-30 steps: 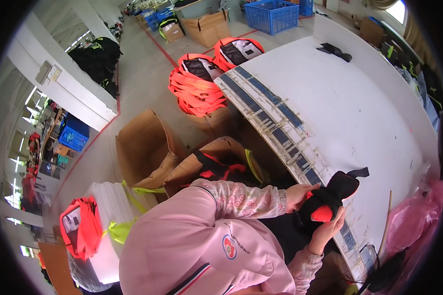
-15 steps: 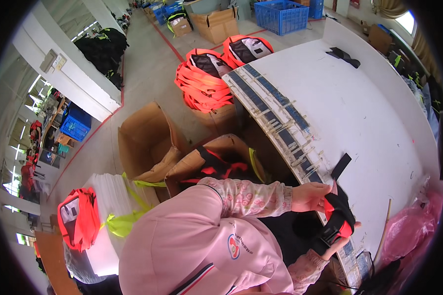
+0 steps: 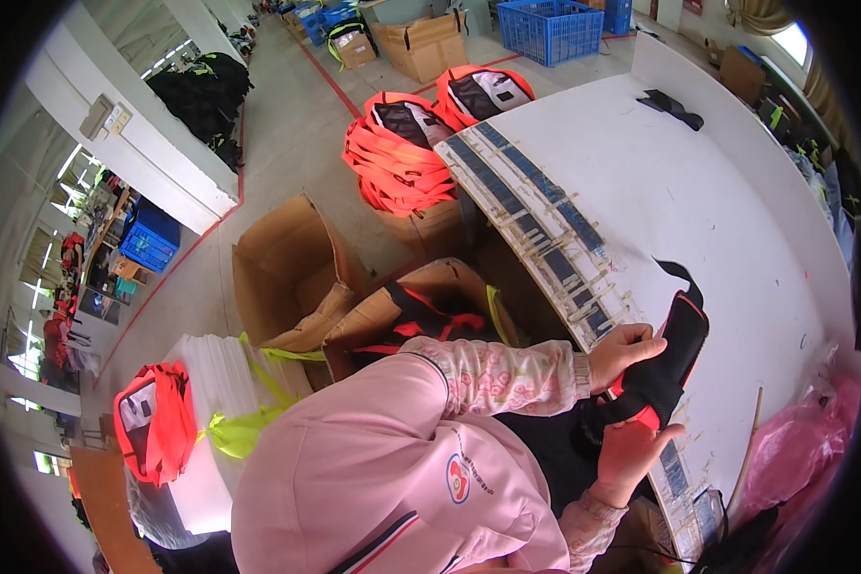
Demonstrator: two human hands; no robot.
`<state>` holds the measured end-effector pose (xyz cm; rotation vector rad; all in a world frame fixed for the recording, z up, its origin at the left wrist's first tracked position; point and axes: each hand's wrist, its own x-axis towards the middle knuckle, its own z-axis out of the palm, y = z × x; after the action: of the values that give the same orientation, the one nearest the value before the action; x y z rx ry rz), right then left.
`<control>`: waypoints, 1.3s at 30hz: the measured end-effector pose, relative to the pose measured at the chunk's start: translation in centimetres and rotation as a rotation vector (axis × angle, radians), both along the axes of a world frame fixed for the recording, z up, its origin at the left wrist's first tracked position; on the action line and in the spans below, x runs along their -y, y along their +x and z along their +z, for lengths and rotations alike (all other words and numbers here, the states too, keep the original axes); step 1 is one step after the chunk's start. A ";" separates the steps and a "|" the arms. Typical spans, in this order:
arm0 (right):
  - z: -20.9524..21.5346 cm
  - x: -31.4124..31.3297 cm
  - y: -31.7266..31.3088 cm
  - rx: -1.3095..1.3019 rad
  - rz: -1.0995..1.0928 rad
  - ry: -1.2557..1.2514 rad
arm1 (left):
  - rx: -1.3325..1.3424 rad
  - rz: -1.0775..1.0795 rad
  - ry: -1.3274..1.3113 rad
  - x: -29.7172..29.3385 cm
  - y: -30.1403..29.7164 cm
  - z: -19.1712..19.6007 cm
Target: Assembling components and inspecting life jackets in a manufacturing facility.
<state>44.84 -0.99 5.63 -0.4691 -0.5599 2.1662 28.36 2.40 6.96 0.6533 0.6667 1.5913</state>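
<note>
A black padded strap with red edging is held over the near edge of the white table. Black webbing curls out at its far end. My left hand pinches its side, thumb on top and fingers partly hidden. Close below, my right hand grips the lower end, where red cloth and folded black webbing show. The right thumb sticks out to the side, while its other fingers are largely hidden.
A short black strap lies at the table's far end. Pink plastic film and a thin stick lie at right. Open cardboard boxes stand beside the table, beyond them stacked orange-red bags. White foam sheets are at left.
The padded strap has been turned and extended away from me, showing its long black face. Its buckle no longer shows. My right hand has shifted left and up, nearer the left hand.
</note>
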 end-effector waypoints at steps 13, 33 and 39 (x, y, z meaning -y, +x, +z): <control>-0.1 0.9 -2.7 0.690 -0.496 0.217 | -1.226 0.312 0.497 -0.9 -1.5 -0.5; -2.0 -0.7 -3.2 1.179 -0.312 0.769 | -1.055 0.140 0.168 -2.4 -0.8 -3.5; -0.1 -1.1 -4.9 1.167 -0.013 0.510 | -1.322 0.432 0.369 -4.2 -4.7 -3.0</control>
<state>39.92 0.12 5.49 -1.4139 -1.6486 1.4499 23.62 6.60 4.00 1.9961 1.5463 1.5245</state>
